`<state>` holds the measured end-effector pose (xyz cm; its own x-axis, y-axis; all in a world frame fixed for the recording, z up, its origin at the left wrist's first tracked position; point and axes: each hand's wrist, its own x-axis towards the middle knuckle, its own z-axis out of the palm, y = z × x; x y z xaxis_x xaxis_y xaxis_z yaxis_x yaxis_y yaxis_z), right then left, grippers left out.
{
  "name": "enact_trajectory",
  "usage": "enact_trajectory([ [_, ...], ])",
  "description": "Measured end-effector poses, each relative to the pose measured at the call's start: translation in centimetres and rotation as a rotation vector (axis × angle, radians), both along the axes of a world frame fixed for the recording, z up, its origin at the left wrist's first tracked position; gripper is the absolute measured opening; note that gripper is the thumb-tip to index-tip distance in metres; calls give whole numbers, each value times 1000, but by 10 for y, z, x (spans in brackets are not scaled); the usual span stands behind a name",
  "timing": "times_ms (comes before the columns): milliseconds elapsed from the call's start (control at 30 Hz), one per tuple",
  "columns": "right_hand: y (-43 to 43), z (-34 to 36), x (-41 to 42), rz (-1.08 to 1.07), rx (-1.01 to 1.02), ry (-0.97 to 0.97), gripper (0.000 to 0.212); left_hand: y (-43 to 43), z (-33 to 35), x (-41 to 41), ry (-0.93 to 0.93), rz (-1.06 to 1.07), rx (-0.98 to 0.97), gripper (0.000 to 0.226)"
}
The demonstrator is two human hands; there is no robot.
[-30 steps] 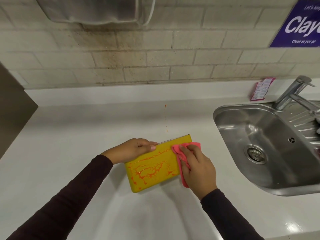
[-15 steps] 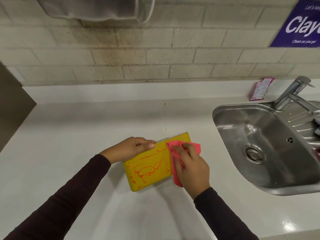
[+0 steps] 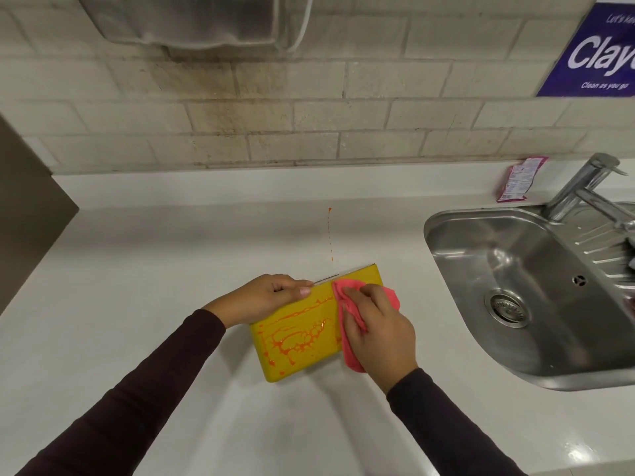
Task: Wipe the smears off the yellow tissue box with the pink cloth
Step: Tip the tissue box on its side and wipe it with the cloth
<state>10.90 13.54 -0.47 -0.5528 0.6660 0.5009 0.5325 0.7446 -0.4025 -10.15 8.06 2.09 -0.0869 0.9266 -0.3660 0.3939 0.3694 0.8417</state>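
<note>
The yellow tissue box [image 3: 295, 341] lies on the white counter, its upper face streaked with orange smears [image 3: 299, 333]. My left hand [image 3: 264, 297] grips the box's far left edge, fingers curled over it. My right hand [image 3: 378, 331] holds the crumpled pink cloth [image 3: 347, 310] and presses it onto the right part of the box. The cloth hides that end of the face; part of it hangs below my palm.
A thin orange drip line [image 3: 330, 238] marks the counter [image 3: 171, 269] behind the box. A steel sink [image 3: 508, 269] with a tap [image 3: 584, 187] lies to the right. A pink sachet [image 3: 519, 180] leans on the tiled wall. A dispenser [image 3: 192, 22] hangs above.
My right hand with the pink cloth has slid left along the box's top, covering more of its right end. The left hand keeps its grip; the box stays put.
</note>
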Motion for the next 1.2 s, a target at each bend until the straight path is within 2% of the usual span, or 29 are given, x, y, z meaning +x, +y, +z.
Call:
enact_trajectory([
  [100, 7, -9, 18, 34, 59, -47, 28, 0, 1, 0, 12, -23, -5, 36],
  [200, 15, -4, 18, -58, -64, -6, 23, 0, 0, 0, 28, -32, -4, 39],
  [300, 12, 5, 0, -106, -122, 78, 31, -1, -1, 2, 35, -23, 5, 39],
  [433, -1, 6, -17, -48, -94, 74, 33, 0, 0, 3, 17, -7, 8, 37],
  [600, -3, -7, 3, 54, 20, 9, 30, 0, 0, 2, 6, -6, 2, 37],
  [700, 7, -4, 10, -7, -37, 27, 30, 1, 2, 1, 10, -13, -5, 37],
  [833, 6, 5, -10, -52, -137, 102, 33, 1, 2, 1, 9, -8, 0, 35],
  [1000, -7, 5, -24, 61, -118, 102, 32, 3, 0, 2, -14, 16, 18, 19],
  [1100, -5, -2, -7, 91, -74, 79, 28, 2, 1, 3, -7, 1, 13, 29],
  [1200, 6, -4, 6, 21, -85, 95, 24, 0, 3, 4, 20, -21, 1, 39],
])
